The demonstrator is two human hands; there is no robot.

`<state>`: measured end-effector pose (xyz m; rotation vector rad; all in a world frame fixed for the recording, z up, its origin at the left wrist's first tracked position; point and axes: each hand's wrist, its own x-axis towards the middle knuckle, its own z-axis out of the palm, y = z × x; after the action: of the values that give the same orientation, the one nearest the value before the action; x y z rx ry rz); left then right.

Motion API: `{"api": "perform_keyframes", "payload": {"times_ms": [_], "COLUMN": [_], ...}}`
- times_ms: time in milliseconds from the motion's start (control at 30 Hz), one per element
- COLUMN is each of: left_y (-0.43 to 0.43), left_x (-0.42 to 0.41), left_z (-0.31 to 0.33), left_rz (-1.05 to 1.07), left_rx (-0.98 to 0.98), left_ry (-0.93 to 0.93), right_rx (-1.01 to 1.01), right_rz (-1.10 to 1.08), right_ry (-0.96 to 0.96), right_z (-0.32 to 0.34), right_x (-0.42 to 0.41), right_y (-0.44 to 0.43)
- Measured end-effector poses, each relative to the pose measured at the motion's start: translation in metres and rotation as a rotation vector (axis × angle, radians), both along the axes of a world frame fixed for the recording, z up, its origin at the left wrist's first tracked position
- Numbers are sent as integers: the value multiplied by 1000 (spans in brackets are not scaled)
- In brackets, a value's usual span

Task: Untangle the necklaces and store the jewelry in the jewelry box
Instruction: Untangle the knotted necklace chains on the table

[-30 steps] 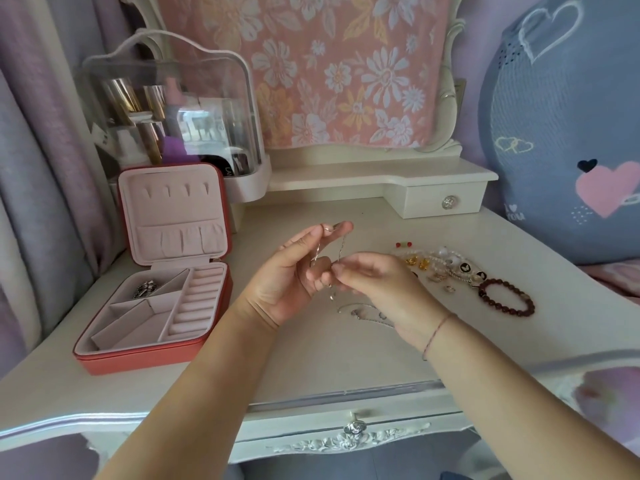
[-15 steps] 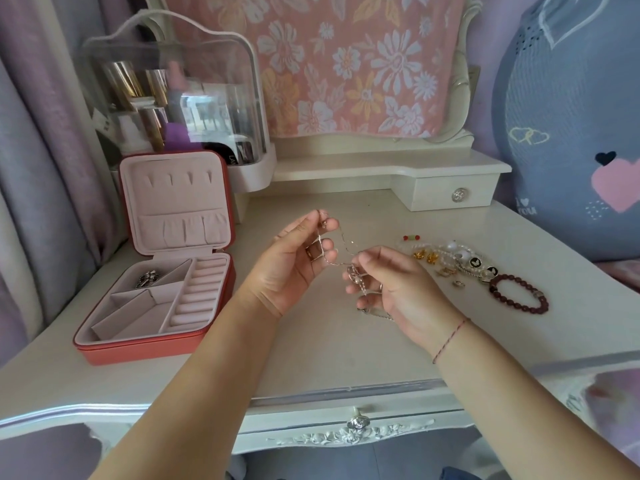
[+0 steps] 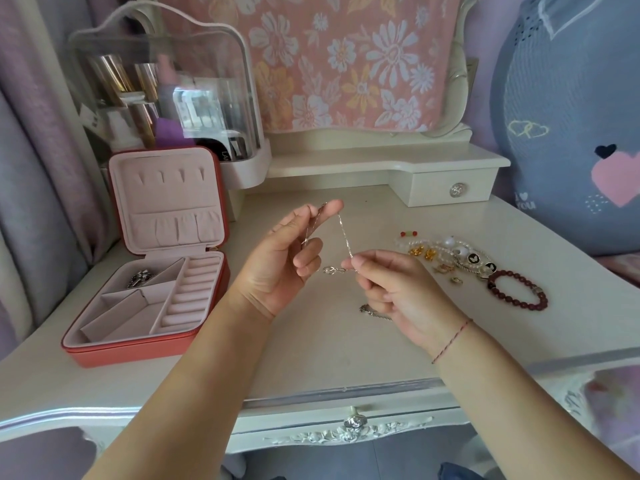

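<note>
The open red jewelry box (image 3: 138, 355) sits on the bench (image 3: 311, 358), nine o'clock of the hands. The left hand (image 3: 277, 268) has its fingers (image 3: 330, 206) pinching a thin necklace (image 3: 346, 242) above the bench. The right hand (image 3: 401, 292) pinches its other stretch. A red bracelet (image 3: 517, 289) lies at three o'clock.

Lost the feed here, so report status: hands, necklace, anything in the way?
Left hand, right hand both pinching the silver necklace, strung between them above the table. Jewelry box open at left, path to it looks free.
</note>
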<state>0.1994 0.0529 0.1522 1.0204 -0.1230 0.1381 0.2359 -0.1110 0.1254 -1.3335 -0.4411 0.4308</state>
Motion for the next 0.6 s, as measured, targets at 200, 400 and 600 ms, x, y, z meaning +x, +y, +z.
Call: {"api": "perform_keyframes", "payload": {"times_ms": [200, 400, 600], "left_y": [4, 7, 7], "left_x": [-1, -2, -1], "left_z": [2, 4, 5], "left_rz": [29, 57, 104], "left_rx": [-14, -99, -137], "left_ry": [-23, -16, -23], "right_rx": [-25, -54, -38], "right_rz": [8, -2, -27], "right_ry": [5, 18, 71], "right_z": [0, -1, 0], "right_x": [0, 2, 3], "right_y": [-1, -2, -2]}}
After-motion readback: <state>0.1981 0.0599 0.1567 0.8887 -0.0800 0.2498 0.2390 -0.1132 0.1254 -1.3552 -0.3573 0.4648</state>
